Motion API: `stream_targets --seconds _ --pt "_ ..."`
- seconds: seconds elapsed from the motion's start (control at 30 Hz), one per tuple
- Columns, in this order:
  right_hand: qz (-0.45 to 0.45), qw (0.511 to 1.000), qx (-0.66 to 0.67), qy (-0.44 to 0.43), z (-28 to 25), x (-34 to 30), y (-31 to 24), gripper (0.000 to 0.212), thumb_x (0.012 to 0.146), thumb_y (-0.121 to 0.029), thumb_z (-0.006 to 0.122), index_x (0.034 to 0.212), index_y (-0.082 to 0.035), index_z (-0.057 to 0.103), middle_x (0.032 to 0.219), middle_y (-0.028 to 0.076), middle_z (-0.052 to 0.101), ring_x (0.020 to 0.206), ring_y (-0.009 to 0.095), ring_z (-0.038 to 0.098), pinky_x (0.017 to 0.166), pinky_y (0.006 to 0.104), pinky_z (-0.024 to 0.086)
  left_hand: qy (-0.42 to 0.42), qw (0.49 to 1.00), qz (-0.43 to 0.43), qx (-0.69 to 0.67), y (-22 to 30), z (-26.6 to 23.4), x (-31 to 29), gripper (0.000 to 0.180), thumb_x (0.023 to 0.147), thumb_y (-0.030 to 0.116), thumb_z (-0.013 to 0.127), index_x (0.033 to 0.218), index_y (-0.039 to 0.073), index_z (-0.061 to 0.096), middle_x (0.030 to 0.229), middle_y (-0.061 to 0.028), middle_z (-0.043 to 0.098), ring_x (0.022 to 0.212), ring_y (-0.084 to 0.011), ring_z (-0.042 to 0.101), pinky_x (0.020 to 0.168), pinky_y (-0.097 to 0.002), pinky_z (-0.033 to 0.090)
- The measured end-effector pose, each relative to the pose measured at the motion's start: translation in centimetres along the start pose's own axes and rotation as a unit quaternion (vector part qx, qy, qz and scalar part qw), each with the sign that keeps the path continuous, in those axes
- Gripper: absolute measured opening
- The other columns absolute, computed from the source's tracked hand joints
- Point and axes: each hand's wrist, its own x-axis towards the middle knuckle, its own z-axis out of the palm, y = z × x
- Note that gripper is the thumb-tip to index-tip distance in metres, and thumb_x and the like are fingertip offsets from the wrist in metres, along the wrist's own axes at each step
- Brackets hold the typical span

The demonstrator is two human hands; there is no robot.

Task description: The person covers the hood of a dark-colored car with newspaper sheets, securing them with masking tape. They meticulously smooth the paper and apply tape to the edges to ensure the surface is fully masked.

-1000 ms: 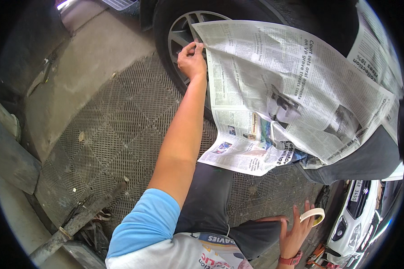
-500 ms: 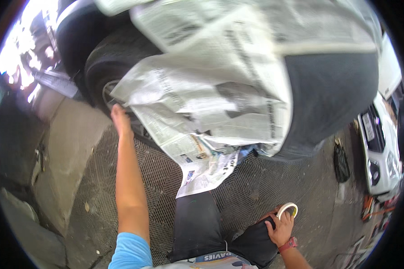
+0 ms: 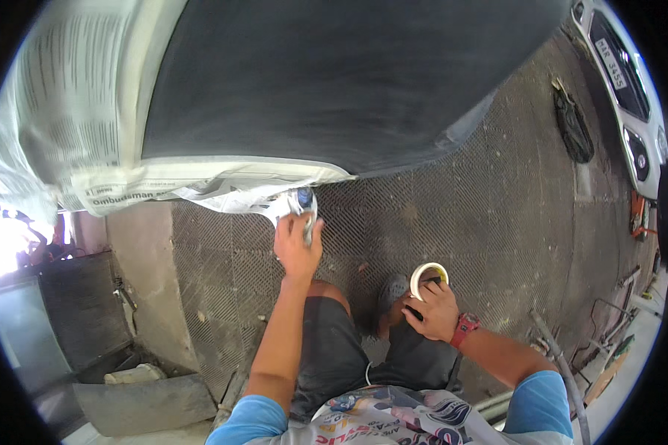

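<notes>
A dark grey body panel fills the upper middle, its left side and lower edge bordered by newspaper sheets and pale tape. At that lower edge my left hand reaches up, fingers closed on a crumpled, hanging end of newspaper; the fingertips are partly hidden. Over my right knee my right hand grips a roll of masking tape, its ring standing up above the fingers. Something small and black also shows between those fingers, too little to name.
A white car front stands at the far right, with a black bag-like item on the ribbed floor beside it. At lower left lie a curved grey panel and dark boards. Metal pipes lie at lower right.
The view has swung right, away from the papered wheel. My left hand has left the wheel and now holds paper under the panel's edge. My right hand keeps the tape roll.
</notes>
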Motion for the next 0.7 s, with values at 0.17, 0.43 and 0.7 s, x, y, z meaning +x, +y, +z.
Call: stream_targets --seconds 0.17,0.43,0.7 --pt "0.024 0.996 0.071 -0.04 -2.4 -3.3 -2.3 0.023 0.09 -0.034 0.078 0.099 -0.014 0.08 0.107 0.009 0.07 0.103 0.029 0.063 0.09 0.0455 0.047 -0.136 0.976 -0.145 0.087 0.4 3.5 6.8 0.039 0.098 0.03 0.077 0.127 0.004 0.076 0.139 -0.0264 0.066 0.129 -0.0465 0.062 0.109 -0.054 0.052" --pt "0.069 0.986 0.142 -0.063 -4.5 -10.6 -7.6 0.025 0.09 -0.034 0.076 0.098 -0.012 0.082 0.107 0.016 0.072 0.113 0.037 0.064 0.103 0.0527 0.049 -0.543 0.779 -0.198 0.244 2.2 -2.7 4.2 0.088 0.106 0.06 0.054 0.176 0.014 0.025 0.18 -0.0349 0.007 0.158 -0.0536 0.037 0.13 -0.0544 0.035" --pt "0.185 0.97 0.148 -0.051 -8.1 -16.8 -12.9 0.031 0.094 -0.015 0.067 0.123 -0.015 0.077 0.116 0.024 0.071 0.105 0.045 0.07 0.089 0.0567 0.058 -0.592 0.793 -0.137 0.045 14.8 -27.0 -14.3 0.064 0.109 0.054 0.056 0.157 0.012 0.058 0.158 -0.0231 0.06 0.144 -0.0449 0.057 0.12 -0.0557 0.045"
